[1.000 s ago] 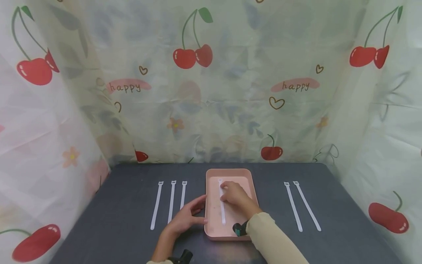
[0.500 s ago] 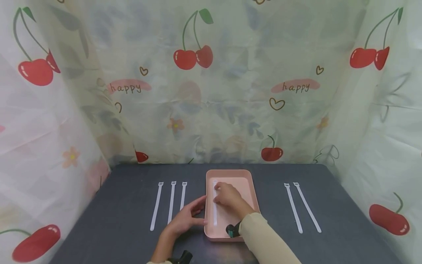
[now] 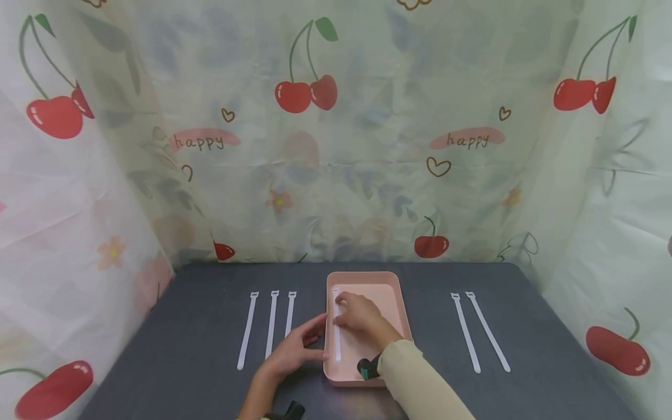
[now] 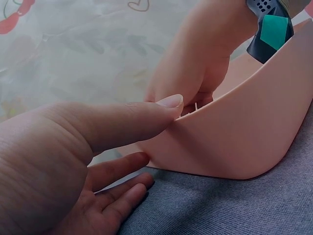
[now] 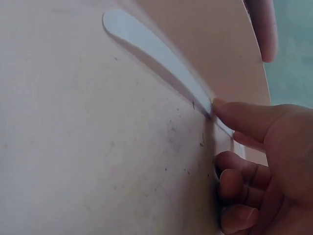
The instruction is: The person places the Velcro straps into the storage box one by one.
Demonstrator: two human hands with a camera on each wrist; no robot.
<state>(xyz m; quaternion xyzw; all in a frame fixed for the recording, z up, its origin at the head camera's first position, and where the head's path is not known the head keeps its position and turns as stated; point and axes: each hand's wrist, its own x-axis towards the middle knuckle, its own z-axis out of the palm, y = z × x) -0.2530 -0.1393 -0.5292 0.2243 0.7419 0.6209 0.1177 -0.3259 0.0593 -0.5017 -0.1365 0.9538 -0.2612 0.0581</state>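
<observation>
A pink rectangular tray (image 3: 385, 298) sits mid-table. Inside it, my right hand (image 3: 362, 315) pinches a white cable tie (image 3: 338, 348), a flat strap with a slotted head, along the left wall. The right wrist view has thumb and index finger of the right hand (image 5: 288, 152) on the middle of the cable tie (image 5: 151, 44), its rounded tail curving over the tray floor. My left hand (image 3: 291, 354) is at the tray's left side. In the left wrist view, the left hand's thumb (image 4: 142, 120) lies straight at the rim of the tray (image 4: 234, 137), other fingers near the wall below.
Three more white cable ties (image 3: 248, 329) lie left of the tray on the dark table (image 3: 184, 350), the innermost partly behind the left hand. Two others (image 3: 466, 333) lie to the right. A cherry-patterned curtain (image 3: 367, 192) encloses the back and sides.
My right hand has shifted the cable tie leftward, from nearer the tray's middle to beside its left wall. The left hand has stayed at the tray's side.
</observation>
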